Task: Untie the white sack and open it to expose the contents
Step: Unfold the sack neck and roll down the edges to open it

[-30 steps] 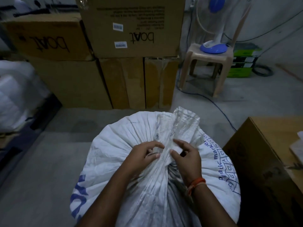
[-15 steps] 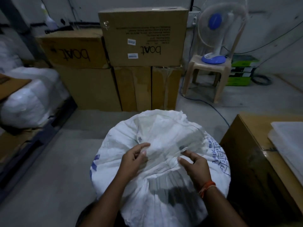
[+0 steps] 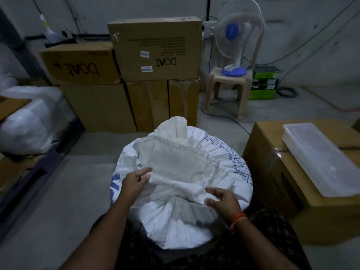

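I see a dim, bluish room lit softly from overhead, with a weak shadow under the white sack [image 3: 181, 217], wide-angle bowing at the edges and slight blur throughout.

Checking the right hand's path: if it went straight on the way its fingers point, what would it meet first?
Probably the sack's loose flap: the right hand points left and slightly away, fingers already at the flap's near edge. Depth is unclear.
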